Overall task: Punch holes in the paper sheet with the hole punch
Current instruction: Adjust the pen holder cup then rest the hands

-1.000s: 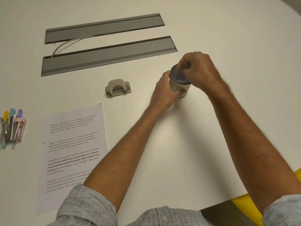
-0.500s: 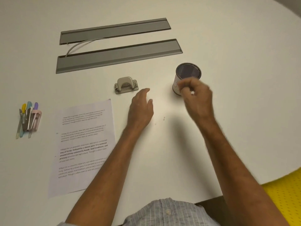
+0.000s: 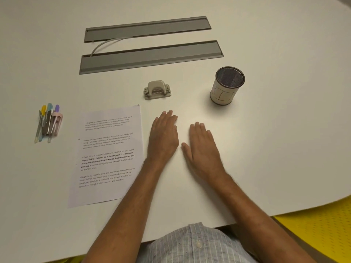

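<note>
A printed paper sheet (image 3: 108, 154) lies flat on the white table (image 3: 266, 141), left of my arms. The small beige hole punch (image 3: 157, 89) stands just beyond the sheet's far right corner, touched by nothing. My left hand (image 3: 163, 138) rests flat on the table beside the sheet's right edge, fingers straight and pointing toward the punch. My right hand (image 3: 202, 149) lies flat next to it, palm down. Neither hand holds anything.
A mesh pen cup (image 3: 227, 85) stands upright at the right, beyond my right hand. A bundle of pens and clips (image 3: 48, 122) lies at the left. Two grey cable-slot covers (image 3: 150, 56) with a white cable run across the far table. A yellow chair (image 3: 315, 230) shows at bottom right.
Both hands let go of the pen cup and drew back toward me. They now lie flat side by side on the table. The cup stays upright.
</note>
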Tool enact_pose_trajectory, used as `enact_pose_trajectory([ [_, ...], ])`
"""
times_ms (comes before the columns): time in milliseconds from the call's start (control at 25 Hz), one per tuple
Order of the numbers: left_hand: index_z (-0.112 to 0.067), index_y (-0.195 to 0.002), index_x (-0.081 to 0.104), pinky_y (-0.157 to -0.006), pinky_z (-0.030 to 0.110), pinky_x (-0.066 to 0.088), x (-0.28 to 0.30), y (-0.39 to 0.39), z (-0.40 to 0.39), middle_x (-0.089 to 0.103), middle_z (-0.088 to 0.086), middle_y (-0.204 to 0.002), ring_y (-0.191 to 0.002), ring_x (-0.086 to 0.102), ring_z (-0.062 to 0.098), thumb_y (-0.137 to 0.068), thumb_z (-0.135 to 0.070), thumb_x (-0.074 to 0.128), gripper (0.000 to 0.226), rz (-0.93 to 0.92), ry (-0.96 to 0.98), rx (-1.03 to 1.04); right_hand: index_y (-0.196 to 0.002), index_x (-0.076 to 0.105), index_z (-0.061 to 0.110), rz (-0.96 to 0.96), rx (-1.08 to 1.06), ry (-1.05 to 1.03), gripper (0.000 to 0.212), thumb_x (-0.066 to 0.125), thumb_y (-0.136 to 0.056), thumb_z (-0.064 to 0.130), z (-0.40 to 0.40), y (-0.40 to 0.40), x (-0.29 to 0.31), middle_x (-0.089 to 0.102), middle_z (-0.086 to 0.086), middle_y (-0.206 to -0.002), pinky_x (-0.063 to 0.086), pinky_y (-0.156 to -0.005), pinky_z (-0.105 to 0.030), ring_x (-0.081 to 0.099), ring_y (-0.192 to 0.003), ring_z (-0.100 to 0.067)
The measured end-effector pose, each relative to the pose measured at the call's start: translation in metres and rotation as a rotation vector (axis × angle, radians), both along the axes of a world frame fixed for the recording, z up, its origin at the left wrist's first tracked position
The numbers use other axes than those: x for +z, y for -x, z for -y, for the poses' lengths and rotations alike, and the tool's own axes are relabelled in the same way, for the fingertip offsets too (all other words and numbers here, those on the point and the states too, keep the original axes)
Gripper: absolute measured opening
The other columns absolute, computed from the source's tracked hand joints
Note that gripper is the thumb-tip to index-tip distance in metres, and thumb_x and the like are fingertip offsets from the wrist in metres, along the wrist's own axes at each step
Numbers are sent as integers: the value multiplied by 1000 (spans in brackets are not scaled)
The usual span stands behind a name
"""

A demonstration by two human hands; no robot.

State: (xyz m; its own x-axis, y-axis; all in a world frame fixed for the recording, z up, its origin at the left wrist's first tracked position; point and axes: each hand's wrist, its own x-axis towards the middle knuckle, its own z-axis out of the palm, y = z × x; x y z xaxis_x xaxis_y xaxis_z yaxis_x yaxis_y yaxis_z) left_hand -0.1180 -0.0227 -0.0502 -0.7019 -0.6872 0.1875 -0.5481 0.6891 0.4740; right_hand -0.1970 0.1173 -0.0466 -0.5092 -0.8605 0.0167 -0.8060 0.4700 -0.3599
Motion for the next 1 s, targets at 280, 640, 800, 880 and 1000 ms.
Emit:
enact_pose_trajectory([
  [280,-10,-134,57,-123,45,25,-1,0,-1,49,10,-153,-147,37,29,-99,-9,46,36,-6,5,5,-142,57,11,330,-170,433,49,53,-94,3,-5,21,13,61,-2,-137,35,-113,-20,53,-128,-18],
  [640,-10,-134,57,-123,45,24,-1,1,-1,49,9,-153,-147,37,28,-99,-8,47,36,-6,-4,8,-107,74,18,179,-178,245,22,78,-89,31,12,30,14,63,1,-99,30,-82,-19,55,-99,-22],
  [800,-10,-135,56,-124,44,23,-1,0,-1,47,9,-154,-148,35,28,-99,-9,46,37,-8,-10,7,-108,76,16,147,-140,152,16,71,-95,25,23,30,25,67,-3,-102,43,-82,-29,58,-101,-24],
  [880,-10,-134,56,-124,45,23,-2,0,-1,48,9,-154,-148,36,28,-99,-9,46,37,-11,-5,6,-105,77,15,101,-133,121,13,67,-96,18,27,30,28,69,-5,-99,50,-80,-34,61,-99,-26],
  [1000,-10,-134,56,-124,45,24,-3,0,0,48,9,-154,-148,36,28,-99,-10,45,37,-13,1,5,-100,76,16,59,-139,57,17,60,-96,13,31,30,33,68,-5,-97,46,-73,-32,62,-94,-26],
])
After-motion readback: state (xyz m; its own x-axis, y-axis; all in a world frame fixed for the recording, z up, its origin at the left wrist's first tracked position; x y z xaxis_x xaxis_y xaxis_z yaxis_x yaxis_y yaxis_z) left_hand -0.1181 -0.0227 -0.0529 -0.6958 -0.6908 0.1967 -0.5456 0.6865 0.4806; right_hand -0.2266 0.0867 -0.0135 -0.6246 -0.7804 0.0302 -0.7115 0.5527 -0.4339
